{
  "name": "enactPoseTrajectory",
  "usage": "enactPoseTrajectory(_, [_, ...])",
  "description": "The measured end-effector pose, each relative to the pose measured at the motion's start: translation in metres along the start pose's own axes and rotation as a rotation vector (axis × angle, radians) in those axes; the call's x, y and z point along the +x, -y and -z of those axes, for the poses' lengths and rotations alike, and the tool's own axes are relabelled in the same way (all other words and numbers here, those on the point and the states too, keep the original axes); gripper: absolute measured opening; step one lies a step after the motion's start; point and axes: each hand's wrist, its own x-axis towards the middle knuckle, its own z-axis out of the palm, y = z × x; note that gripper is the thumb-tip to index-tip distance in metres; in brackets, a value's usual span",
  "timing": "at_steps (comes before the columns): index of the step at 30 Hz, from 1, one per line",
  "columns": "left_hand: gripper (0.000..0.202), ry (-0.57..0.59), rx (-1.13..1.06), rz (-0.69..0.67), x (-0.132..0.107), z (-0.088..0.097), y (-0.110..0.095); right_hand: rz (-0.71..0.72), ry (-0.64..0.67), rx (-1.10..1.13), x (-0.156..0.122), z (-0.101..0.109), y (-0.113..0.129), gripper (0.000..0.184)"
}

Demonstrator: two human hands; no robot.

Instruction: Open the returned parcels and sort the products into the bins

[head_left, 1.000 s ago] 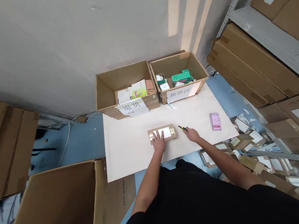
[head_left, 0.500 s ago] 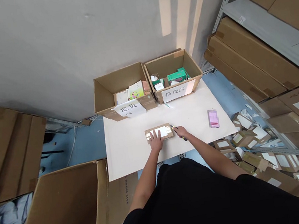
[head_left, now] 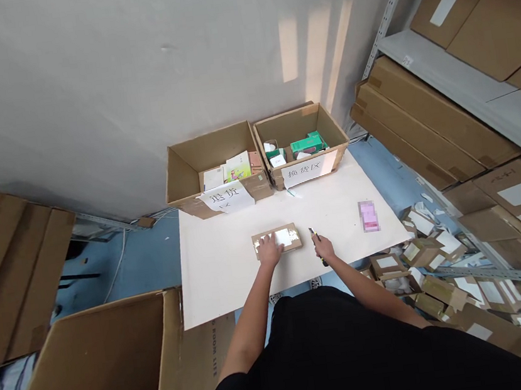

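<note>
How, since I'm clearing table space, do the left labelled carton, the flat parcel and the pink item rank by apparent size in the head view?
1. left labelled carton
2. flat parcel, under the left hand
3. pink item, blurred

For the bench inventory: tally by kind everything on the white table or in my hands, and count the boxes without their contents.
open cardboard boxes: 2
flat brown parcel, under the left hand: 1
utility knife, in the right hand: 1
pink item: 1
Total: 5
</note>
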Motion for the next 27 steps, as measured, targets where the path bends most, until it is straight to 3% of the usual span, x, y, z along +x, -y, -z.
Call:
enactPoseTrajectory(4, [0.064,-0.011,-0.012,-0.006,0.015,0.019,0.023,-0.022,-0.022,0.000,-0.001,-0.030,0.017,0.050])
enactPoseTrajectory(8, [0.065,0.025,0.002,0.043,0.011,0.015,0.035,-0.046,-0.074,-0.001,0.012,-0.047,0.045,0.057])
enactPoseTrajectory(11, [0.069,0.043,-0.002,0.118,-0.006,0.000,0.025,-0.071,-0.150,-0.002,0.036,-0.038,0.076,0.058])
enactPoseTrajectory(14, [0.061,0.154,-0.073,0.015,-0.027,-0.011,0.007,-0.027,-0.161,-0.020,0.061,-0.018,0.106,0.054])
enactPoseTrajectory(16, [0.053,0.161,-0.111,-0.062,-0.036,-0.014,-0.004,0.043,-0.111,-0.017,0.071,-0.003,0.114,0.051])
enactPoseTrajectory(18, [0.047,0.078,-0.100,-0.078,-0.037,-0.011,-0.011,0.093,-0.108,0.012,0.071,0.009,0.108,0.049])
enactPoseTrajectory(21, [0.051,-0.038,-0.048,-0.136,-0.021,0.003,-0.016,0.060,-0.205,0.049,0.052,0.014,0.073,0.050])
enactPoseTrajectory(23, [0.064,-0.012,-0.001,-0.239,-0.004,0.013,-0.018,0.005,-0.210,0.023,0.031,0.005,0.040,0.057])
enactPoseTrajectory(27, [0.092,0.165,0.090,-0.354,0.020,0.023,-0.023,-0.046,-0.058,0.008,-0.002,-0.024,-0.013,0.065])
